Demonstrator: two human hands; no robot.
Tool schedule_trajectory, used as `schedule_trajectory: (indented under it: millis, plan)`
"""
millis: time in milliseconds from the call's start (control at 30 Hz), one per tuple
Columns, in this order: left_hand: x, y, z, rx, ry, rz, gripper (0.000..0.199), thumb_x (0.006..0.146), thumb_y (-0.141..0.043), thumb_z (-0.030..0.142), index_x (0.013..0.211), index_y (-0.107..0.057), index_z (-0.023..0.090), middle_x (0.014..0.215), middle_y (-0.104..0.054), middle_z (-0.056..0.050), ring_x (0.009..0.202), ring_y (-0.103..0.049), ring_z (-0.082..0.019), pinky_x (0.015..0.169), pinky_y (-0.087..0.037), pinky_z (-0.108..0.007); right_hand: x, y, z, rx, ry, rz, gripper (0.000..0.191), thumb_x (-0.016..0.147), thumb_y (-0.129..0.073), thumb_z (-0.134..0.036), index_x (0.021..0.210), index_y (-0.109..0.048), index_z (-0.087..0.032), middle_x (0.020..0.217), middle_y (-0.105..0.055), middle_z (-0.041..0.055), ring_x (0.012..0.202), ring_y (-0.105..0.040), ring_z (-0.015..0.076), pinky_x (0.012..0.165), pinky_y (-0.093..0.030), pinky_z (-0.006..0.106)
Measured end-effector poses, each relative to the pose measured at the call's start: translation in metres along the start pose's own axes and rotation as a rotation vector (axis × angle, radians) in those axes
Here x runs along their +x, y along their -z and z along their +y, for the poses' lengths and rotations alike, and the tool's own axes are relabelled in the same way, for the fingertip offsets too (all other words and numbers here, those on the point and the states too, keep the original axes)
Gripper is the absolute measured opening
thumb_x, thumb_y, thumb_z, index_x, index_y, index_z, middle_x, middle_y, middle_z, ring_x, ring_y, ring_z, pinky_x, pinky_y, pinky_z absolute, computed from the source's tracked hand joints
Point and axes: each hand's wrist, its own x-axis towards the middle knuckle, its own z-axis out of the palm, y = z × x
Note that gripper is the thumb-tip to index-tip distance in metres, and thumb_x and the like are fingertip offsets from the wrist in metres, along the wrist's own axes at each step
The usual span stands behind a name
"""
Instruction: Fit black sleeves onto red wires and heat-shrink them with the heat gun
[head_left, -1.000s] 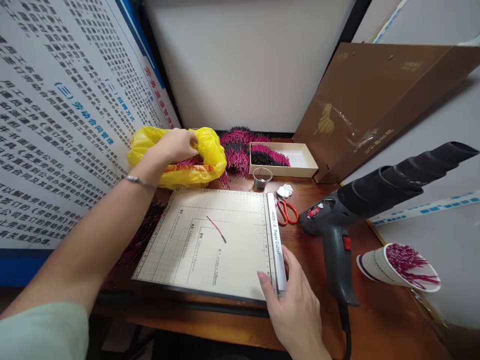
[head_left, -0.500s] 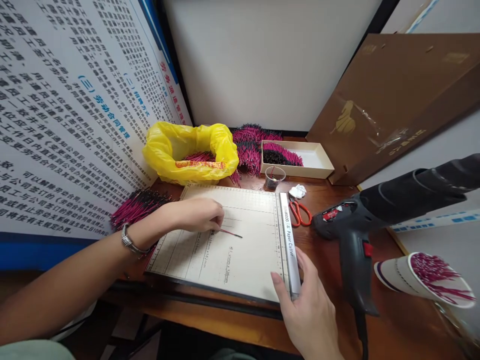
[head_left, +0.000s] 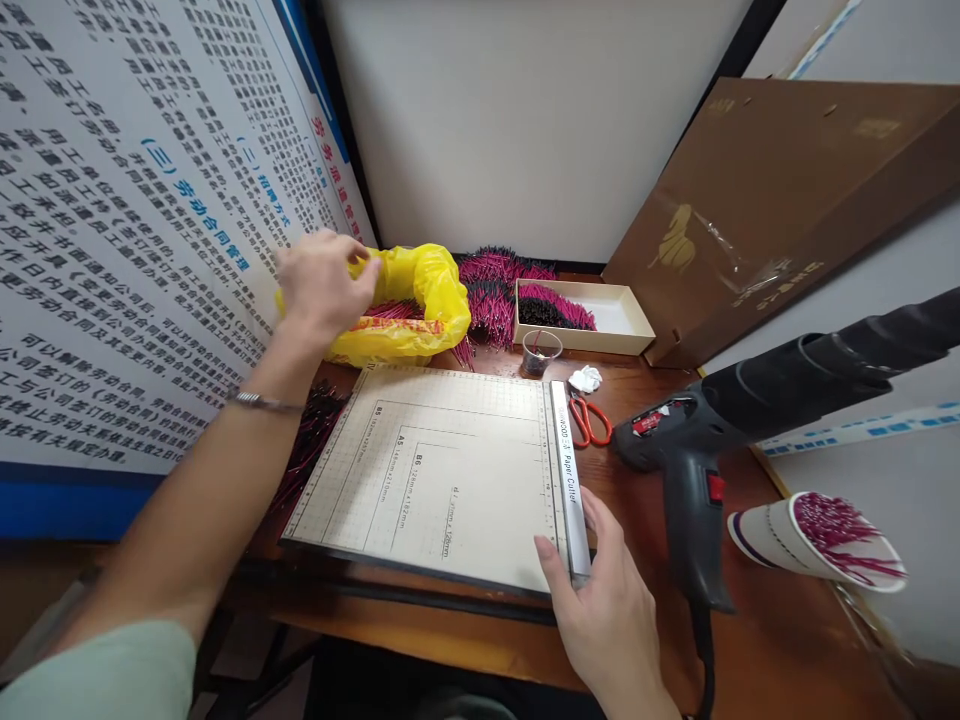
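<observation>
My left hand is raised over the near left part of a yellow plastic bag, thumb and index finger apart, with no wire visible between them. Short red-and-black wires lie inside the bag. My right hand grips the near end of the blade arm of a paper cutter, thumb on the board side and fingers round the outer side. That arm lies down along the right edge of the cutter's cream board, which is printed with size lines.
Wire piles lie behind the board, others at its left. A cardboard tray holds wires. Nearby are a small clear cup, crumpled tissue, orange-handled scissors, a heat gun and a tipped paper cup of wires.
My left hand has moved from the board, where it held a thin wire, up and left to the yellow bag. The wire is no longer visible. My right hand keeps its grip.
</observation>
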Motion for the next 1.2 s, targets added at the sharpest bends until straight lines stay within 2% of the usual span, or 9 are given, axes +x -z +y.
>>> schedule_trajectory:
  millis: [33,100,133,200,300,400,800,1033,1200]
  plan:
    - [-0.012,0.005,-0.006,-0.028,0.021,0.089,0.049,0.101,-0.036,0.044,0.122,-0.066,0.011,0.130,-0.066,-0.014,0.120,-0.057,-0.025,0.109,-0.040,-0.043,0.000,0.001,-0.001,0.003,-0.015,-0.007,0.074,0.089,-0.037,-0.076,0.132,-0.053,-0.018,0.125,-0.071,0.0131,0.109,-0.072,0.0309,0.079,-0.062,0.044]
    - [-0.038,0.012,-0.022,-0.172,0.117,0.332,0.045,0.097,-0.041,0.044,0.108,-0.070,0.011,0.108,-0.073,-0.010,0.091,-0.064,-0.018,0.087,-0.049,-0.031,0.001,0.002,-0.002,0.010,-0.047,-0.030,0.076,0.087,-0.038,-0.078,0.132,-0.053,-0.018,0.125,-0.071,0.0127,0.110,-0.071,0.0322,0.079,-0.062,0.046]
    - [-0.050,0.015,-0.031,-0.187,0.167,0.312,0.042,0.094,-0.046,0.045,0.104,-0.071,0.013,0.097,-0.074,-0.007,0.079,-0.063,-0.017,0.076,-0.049,-0.029,0.001,0.003,-0.002,0.012,-0.059,-0.036,0.077,0.086,-0.038,-0.079,0.131,-0.053,-0.019,0.125,-0.071,0.0124,0.110,-0.071,0.0329,0.079,-0.062,0.047]
    - [-0.073,0.018,-0.051,-0.107,0.223,0.124,0.034,0.088,-0.054,0.044,0.099,-0.072,0.018,0.088,-0.074,-0.002,0.073,-0.062,-0.017,0.073,-0.047,-0.027,0.001,0.002,-0.001,0.013,-0.067,-0.035,0.078,0.085,-0.038,-0.080,0.131,-0.054,-0.019,0.126,-0.070,0.0128,0.110,-0.071,0.0333,0.080,-0.061,0.048]
    - [-0.097,0.019,-0.074,0.154,0.294,-0.307,0.039,0.087,-0.051,0.051,0.105,-0.073,0.023,0.104,-0.076,-0.004,0.090,-0.066,-0.025,0.073,-0.044,-0.031,-0.001,-0.001,0.004,-0.002,-0.046,-0.010,0.075,0.086,-0.040,-0.078,0.132,-0.054,-0.020,0.128,-0.069,0.0131,0.111,-0.070,0.0319,0.080,-0.060,0.044]
    - [-0.109,0.018,-0.087,0.243,0.326,-0.509,0.043,0.083,-0.054,0.056,0.106,-0.074,0.026,0.108,-0.078,-0.004,0.098,-0.068,-0.030,0.070,-0.044,-0.032,-0.002,-0.004,0.008,-0.015,-0.027,0.017,0.072,0.087,-0.043,-0.075,0.133,-0.054,-0.021,0.126,-0.070,0.0121,0.110,-0.070,0.0306,0.080,-0.060,0.042]
    - [-0.111,0.013,-0.086,0.296,0.266,-0.654,0.044,0.087,-0.051,0.052,0.112,-0.076,0.026,0.111,-0.078,-0.006,0.101,-0.069,-0.031,0.073,-0.044,-0.034,0.002,0.002,0.001,0.007,-0.092,-0.049,0.078,0.083,-0.042,-0.079,0.132,-0.054,-0.019,0.126,-0.069,0.0146,0.110,-0.070,0.0332,0.082,-0.059,0.047]
    - [-0.112,0.008,-0.087,0.316,0.288,-0.618,0.043,0.088,-0.050,0.052,0.111,-0.076,0.027,0.107,-0.079,-0.007,0.097,-0.069,-0.033,0.071,-0.044,-0.035,0.000,-0.003,0.006,0.014,-0.087,-0.022,0.076,0.085,-0.043,-0.078,0.134,-0.053,-0.021,0.128,-0.068,0.0140,0.112,-0.069,0.0327,0.083,-0.058,0.046]
    - [-0.116,0.006,-0.090,0.290,0.278,-0.527,0.042,0.091,-0.046,0.050,0.108,-0.077,0.028,0.122,-0.074,-0.005,0.108,-0.066,-0.032,0.074,-0.045,-0.035,-0.001,-0.006,0.009,0.012,-0.080,-0.012,0.074,0.085,-0.045,-0.076,0.136,-0.052,-0.022,0.127,-0.068,0.0130,0.112,-0.068,0.0318,0.084,-0.058,0.045]
